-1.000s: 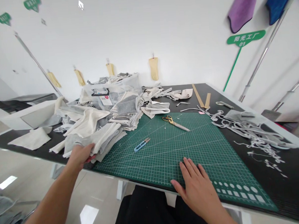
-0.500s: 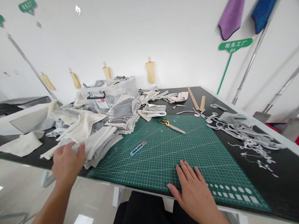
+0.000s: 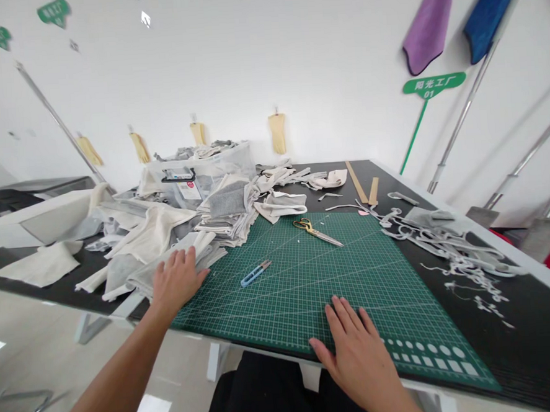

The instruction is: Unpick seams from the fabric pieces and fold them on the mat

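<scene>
Folded stack of grey and cream fabric (image 3: 201, 241), lying beneath and just beyond the fingers of the left hand (image 3: 174, 280). Its loose layers could slide askew if the palm pushed sideways. Left hand: palm down, fingers extended and slightly apart, thumb spread rightward. Right of that thumb: slim light-blue thread snips with metal tips (image 3: 255, 273). Right hand (image 3: 361, 353): palm down, fingers lightly fanned on the green gridded cutting mat (image 3: 281, 311), grasping nothing; gold-handled steel scissors (image 3: 323, 235) lie beyond its fingertips.

The left grip (image 3: 177, 280) hides part of the folded fabric stack (image 3: 203, 243).
</scene>
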Tool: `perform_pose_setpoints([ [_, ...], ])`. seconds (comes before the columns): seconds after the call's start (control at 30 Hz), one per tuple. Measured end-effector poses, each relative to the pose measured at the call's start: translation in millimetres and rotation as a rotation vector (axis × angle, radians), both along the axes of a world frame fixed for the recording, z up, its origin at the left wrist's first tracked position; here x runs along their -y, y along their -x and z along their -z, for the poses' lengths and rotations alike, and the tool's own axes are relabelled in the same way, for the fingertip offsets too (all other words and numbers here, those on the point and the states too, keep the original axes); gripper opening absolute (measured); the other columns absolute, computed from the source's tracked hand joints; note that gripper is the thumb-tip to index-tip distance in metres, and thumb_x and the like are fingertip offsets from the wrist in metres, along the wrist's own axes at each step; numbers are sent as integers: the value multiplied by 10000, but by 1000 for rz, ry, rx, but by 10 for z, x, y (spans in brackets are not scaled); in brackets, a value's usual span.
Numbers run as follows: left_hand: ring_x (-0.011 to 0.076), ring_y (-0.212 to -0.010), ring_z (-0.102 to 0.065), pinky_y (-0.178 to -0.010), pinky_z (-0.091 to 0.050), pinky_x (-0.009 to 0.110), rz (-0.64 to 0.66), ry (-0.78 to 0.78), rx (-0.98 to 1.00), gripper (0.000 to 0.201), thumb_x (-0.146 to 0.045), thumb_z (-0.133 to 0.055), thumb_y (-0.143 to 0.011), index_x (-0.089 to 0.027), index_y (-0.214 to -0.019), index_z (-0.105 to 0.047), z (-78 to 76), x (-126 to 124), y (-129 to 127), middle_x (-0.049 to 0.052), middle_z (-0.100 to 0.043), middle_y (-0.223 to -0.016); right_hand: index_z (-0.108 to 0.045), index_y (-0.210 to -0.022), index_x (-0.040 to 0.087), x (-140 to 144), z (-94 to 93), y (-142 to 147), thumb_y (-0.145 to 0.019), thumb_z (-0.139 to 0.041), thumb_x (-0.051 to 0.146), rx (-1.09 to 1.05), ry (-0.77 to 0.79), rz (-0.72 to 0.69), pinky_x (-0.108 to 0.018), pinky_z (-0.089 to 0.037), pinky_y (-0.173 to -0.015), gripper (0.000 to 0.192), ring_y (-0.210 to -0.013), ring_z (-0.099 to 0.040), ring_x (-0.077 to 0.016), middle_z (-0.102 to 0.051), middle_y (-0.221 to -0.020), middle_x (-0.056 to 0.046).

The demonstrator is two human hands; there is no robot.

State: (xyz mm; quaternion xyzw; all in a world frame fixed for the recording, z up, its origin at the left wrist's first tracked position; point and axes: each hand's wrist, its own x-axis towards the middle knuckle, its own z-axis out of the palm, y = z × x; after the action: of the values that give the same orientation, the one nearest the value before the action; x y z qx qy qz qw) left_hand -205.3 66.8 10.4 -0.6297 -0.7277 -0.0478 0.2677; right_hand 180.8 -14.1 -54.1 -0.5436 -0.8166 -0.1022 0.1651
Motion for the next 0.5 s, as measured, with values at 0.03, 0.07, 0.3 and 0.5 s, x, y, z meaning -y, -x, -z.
perform_pose_setpoints([
  [0.03, 361, -1198, -420, -910, -373, 485, 12, 5, -4, 662, -494, -447, -844, -92, -1360, -344, 0, -48, -48, 215, -503, -1245, -539, -1280, 82, 0, 3, 1, -896, -347, 601, -2, -1, -1, -562, -304, -1024, 673, -1290, -398, -362, -446, -1392, -188],
  [0.07, 362, -1193, -422, -898, -383, 482, 16, 11, -2, 671, -506, -452, -840, -100, -1363, -340, 3, -99, -93, 216, -492, -1254, -538, -1281, 80, 1, 6, 1, -896, -349, 599, -4, -1, -2, -564, -302, -1026, 673, -1290, -397, -362, -444, -1392, -189],
  [0.3, 365, -1078, -480, -782, -442, 481, -37, 36, 76, 516, -441, -426, -869, -134, -1283, -421, 77, -368, -192, 215, -485, -1174, -537, -1284, 92, 3, 23, -10, -896, -354, 591, -7, 5, -1, -566, -303, -1030, 659, -1299, -387, -360, -439, -1398, -185],
  [0.5, 415, -1001, -498, -720, -430, 550, -55, 70, 164, 446, -339, -349, -894, -32, -1203, -446, 72, -427, -212, 278, -494, -1079, -536, -1286, 96, 7, -6, 3, -898, -349, 587, -11, 22, 11, -566, -301, -1031, 653, -1302, -383, -359, -432, -1403, -184],
])
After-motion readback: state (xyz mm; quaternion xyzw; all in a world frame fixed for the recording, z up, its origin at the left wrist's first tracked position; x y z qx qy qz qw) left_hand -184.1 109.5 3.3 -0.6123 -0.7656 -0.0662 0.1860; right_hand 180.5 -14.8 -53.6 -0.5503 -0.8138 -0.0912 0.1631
